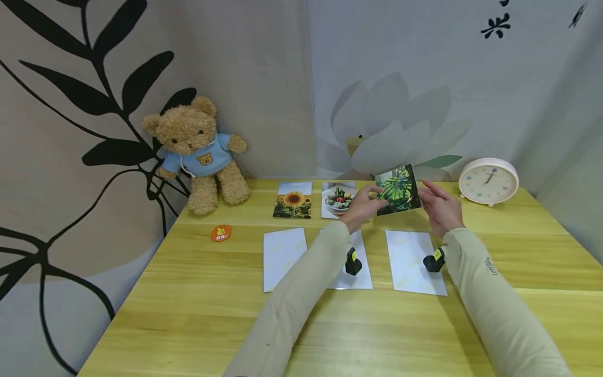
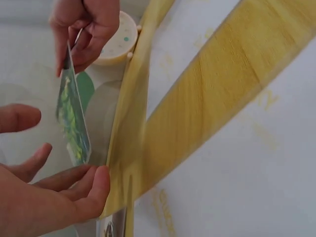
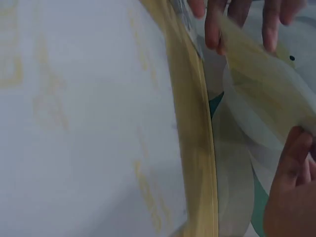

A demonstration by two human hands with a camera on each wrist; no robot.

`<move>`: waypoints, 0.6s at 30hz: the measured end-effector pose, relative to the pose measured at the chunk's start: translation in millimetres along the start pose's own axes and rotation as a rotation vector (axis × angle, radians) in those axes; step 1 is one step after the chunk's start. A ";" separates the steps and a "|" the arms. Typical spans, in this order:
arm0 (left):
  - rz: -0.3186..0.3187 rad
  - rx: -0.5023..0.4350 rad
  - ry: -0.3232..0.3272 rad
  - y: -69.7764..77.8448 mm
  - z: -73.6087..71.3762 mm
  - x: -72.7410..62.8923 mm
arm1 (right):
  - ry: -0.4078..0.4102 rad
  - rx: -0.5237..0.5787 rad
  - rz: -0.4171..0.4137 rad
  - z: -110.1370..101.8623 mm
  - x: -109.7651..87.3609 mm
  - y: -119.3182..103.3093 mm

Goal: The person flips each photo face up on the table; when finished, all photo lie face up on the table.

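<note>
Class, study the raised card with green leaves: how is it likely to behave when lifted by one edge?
Probably fairly stiff: the card looks nearly straight in the left wrist view, where the right hand pinches one end. Likely light for its size, since its edge looks thin there. Being flat and square-cornered, it seems unlikely to roll.

Left arm (image 1: 299, 293), beige-sleeved, extended forward; left hand (image 1: 361, 208), raised, thumb and fingers parted. Right arm (image 1: 492, 298), beige-sleeved, likewise extended; right hand (image 1: 443, 210), raised, thumb and fingers pinching; hands near each other, apart
</note>
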State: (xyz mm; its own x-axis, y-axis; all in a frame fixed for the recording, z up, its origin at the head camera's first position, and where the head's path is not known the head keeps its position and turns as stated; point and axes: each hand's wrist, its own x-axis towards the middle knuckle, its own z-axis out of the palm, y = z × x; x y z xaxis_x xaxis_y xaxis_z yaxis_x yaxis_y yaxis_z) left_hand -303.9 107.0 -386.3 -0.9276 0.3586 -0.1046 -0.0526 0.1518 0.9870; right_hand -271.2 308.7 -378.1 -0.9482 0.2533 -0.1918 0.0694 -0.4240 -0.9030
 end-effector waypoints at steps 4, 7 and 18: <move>-0.010 0.018 0.006 -2.8 -1.8 -0.1 | 0.066 -0.109 -0.035 -1.8 4.1 2.6; -0.036 0.042 0.001 -5.3 -2.6 0.1 | 0.101 -0.231 -0.044 -5.1 8.4 8.2; -0.105 0.168 -0.131 -2.3 1.5 3.9 | 0.007 -0.657 0.095 -17.8 22.3 13.1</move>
State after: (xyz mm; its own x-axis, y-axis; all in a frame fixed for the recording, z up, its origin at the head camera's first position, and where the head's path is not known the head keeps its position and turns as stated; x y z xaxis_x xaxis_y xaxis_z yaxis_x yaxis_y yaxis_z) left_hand -306.9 109.4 -389.1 -0.8637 0.4476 -0.2316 -0.0742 0.3417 0.9369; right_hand -285.9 324.2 -401.0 -0.9267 0.2477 -0.2825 0.3293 0.1735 -0.9281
